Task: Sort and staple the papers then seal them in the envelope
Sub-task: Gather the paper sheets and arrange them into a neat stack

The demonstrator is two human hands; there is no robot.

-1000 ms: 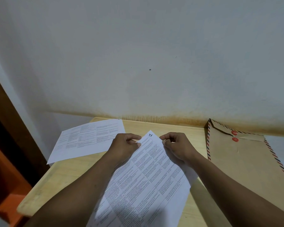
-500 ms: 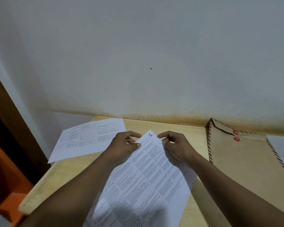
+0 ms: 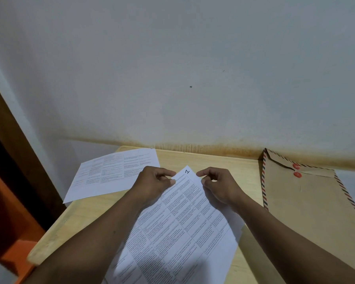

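Both hands are on the papers at the middle of the wooden table [image 3: 223,160]. The left hand [image 3: 152,186] pinches the left edge of the printed stack [image 3: 182,228] just below its far corner, thumb and forefinger closed on the paper. The right hand [image 3: 219,186] mirrors it on the right edge, fingers curled and pinched on the same sheets. Between the two hands the far corner pokes up, with a handwritten "1" on it. The stack lies turned at an angle, corner pointing toward the wall [image 3: 172,68], and its near end runs out of the bottom of the view. A second white edge peeks out along the stack's right side, under the right wrist, so the sheets are not squared.

Off to the left lies a separate printed sheet [image 3: 111,173], flat, its near left corner hanging past the table's left edge. The left hand covers its near right corner.

To the right sits the brown envelope [image 3: 307,206], striped along its borders, flap folded down with two red button fasteners [image 3: 296,170], far end close to the wall. A strip of bare wood separates it from the stack.

Open tabletop shows behind the hands up to the wall, and at the near left toward the rounded table edge.
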